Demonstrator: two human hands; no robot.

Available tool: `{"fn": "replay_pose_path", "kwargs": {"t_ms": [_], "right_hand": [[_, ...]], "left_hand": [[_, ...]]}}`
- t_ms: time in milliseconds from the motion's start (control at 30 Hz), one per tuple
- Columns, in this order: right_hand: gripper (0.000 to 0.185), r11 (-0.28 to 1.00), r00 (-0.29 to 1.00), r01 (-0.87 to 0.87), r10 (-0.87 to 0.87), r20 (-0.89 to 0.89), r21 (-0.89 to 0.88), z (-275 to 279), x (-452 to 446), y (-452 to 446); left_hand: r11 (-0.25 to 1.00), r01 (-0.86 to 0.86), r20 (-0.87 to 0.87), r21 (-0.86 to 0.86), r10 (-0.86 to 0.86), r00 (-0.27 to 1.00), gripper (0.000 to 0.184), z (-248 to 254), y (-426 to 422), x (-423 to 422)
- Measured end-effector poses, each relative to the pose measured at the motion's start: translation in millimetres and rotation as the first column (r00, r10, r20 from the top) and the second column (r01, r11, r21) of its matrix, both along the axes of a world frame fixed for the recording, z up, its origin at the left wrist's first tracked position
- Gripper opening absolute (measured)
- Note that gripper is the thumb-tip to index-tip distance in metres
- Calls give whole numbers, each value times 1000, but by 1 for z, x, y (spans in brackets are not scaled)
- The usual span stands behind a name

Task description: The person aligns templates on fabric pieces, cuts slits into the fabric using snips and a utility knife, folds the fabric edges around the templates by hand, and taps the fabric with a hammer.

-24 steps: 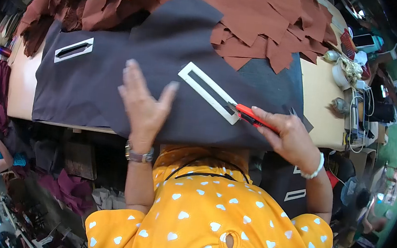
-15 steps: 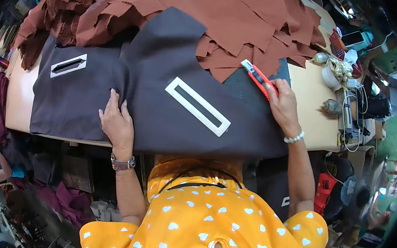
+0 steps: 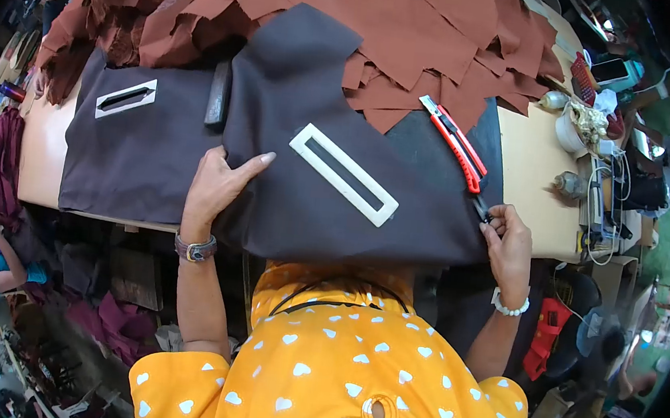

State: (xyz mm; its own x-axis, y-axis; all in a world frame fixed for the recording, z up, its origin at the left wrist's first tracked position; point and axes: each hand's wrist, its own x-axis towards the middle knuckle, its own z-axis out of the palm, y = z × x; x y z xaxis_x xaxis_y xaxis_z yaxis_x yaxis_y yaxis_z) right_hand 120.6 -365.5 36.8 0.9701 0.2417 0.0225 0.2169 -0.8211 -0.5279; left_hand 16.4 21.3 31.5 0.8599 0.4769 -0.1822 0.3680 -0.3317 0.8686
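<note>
My left hand grips the left edge of a dark brown fabric piece, thumb on top and fingers mostly hidden below. On that piece lies a white rectangular frame with a long slot. My right hand is closed at the right edge of the fabric, its fingertips pinching a small dark object with a shiny spot, too small to name. Just beyond it, a red utility knife lies loose on the dark board. A second dark fabric piece with a slotted white frame lies left.
Rust-brown fabric pieces are heaped at the back. A black bar lies between the dark pieces. On the right stand a white container, a red basket and cables. Another person sits far left.
My right hand has let go of the utility knife and moved down to the fabric's right edge. My left hand has taken hold of the larger piece's left edge, and the black bar now shows.
</note>
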Motion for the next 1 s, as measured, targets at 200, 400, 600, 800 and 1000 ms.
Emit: {"fn": "replay_pose_path", "kwargs": {"t_ms": [200, 400, 600, 800, 1000], "right_hand": [[10, 994, 999, -45, 48, -24, 104, -1, 10, -2], [10, 997, 986, 67, -71, 151, 35, 1, 4, -4], [18, 721, 996, 48, 20, -91, 691, 16, -8, 47], [25, 649, 780, -123, 531, -331, 751, 22, -12, 131], [29, 671, 772, -264, 578, -265, 693, 27, 2, 157]], "left_hand": [[821, -195, 202, -537, 349, 915, 22, -19, -5, 0], [645, -213, 40, -733, 354, 935, 47, -3, -28, 13], [817, -237, 63, -526, 315, 947, 37, 9, -52, 12], [721, -169, 232, -672, 421, 877, 26, 3, -68, 15], [666, -2, 340, -746, 383, 859, 19, 1, -68, 21]]}}
